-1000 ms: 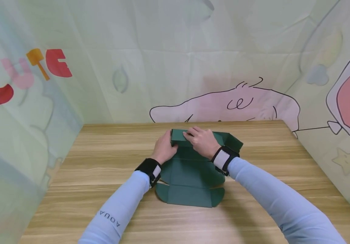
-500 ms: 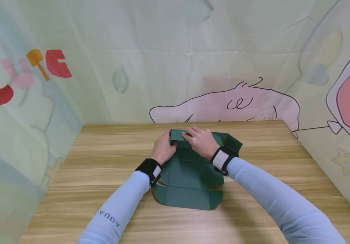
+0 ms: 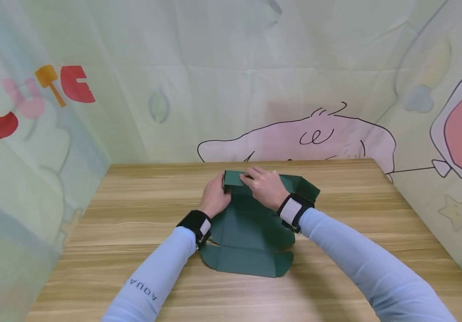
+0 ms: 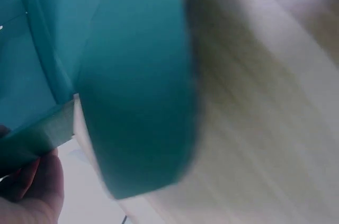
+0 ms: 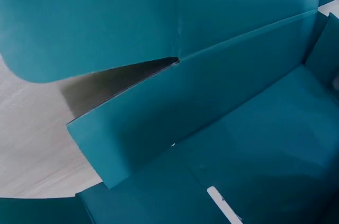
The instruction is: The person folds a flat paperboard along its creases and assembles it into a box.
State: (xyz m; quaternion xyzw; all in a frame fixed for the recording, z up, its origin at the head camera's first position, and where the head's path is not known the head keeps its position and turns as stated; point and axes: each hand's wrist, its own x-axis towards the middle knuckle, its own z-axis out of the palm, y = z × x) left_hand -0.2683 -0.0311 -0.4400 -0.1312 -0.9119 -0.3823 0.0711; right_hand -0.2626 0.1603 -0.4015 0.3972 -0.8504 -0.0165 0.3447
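Observation:
A dark green cardboard mailer box (image 3: 247, 228), partly folded, lies on the wooden table. Its far wall is folded up, while the near panel and rounded side flaps lie spread toward me. My left hand (image 3: 216, 197) grips the far left corner, thumb on the inner side. In the left wrist view its fingers (image 4: 45, 187) pinch the edge of a green panel (image 4: 39, 134). My right hand (image 3: 269, 190) holds the top of the far wall, fingers bent over it. The right wrist view shows creased panels (image 5: 243, 65) and a pale slot (image 5: 223, 204); that hand is almost out of it.
The wooden table (image 3: 134, 250) extends around the box. Behind and at both sides hang printed cloth walls (image 3: 223, 89) with cartoon drawings. A right side flap (image 3: 308, 189) of the box stands up at an angle beside my right wrist.
The near end of the box has shifted slightly left and toward me. Both hands keep their hold on the far wall, the left having moved very slightly left with it.

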